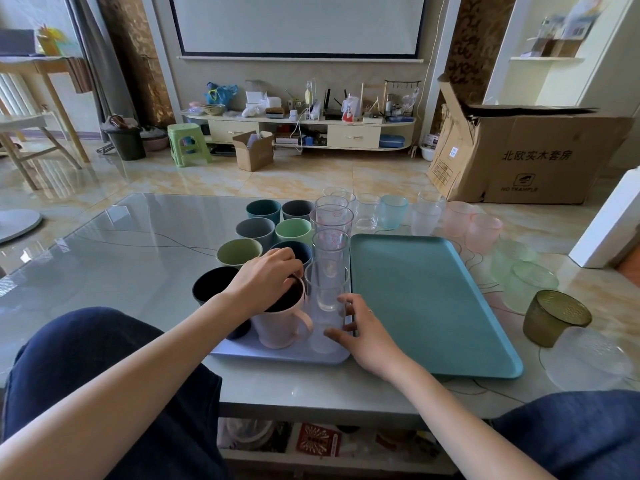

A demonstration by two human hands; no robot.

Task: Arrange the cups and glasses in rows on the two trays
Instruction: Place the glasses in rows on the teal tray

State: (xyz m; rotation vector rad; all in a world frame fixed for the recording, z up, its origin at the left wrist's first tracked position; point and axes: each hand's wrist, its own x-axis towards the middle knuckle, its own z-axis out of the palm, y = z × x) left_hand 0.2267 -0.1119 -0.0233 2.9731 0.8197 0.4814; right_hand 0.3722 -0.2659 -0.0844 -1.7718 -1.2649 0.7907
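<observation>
A lilac tray [277, 355] on the glass table carries two rows of coloured cups [258, 228] and a row of tall clear glasses [330, 216]. My left hand [266, 278] grips the rim of a pink mug [282, 320] at the tray's near end. My right hand [367, 334] holds the nearest clear glass [323, 306] by its base, beside the mug. To the right lies a bare teal tray [426, 303]. Loose glasses stand beyond and right of it: clear ones [367, 211], a blue one [393, 211], pink ones [483, 232], green ones [530, 282] and an olive one [554, 317].
A frosted glass [588, 358] sits at the table's near right corner. My knees are under the table's front edge [311, 407]. Beyond the table are a tiled floor, a large cardboard box [526, 157], a green stool [187, 143] and a TV cabinet [301, 129].
</observation>
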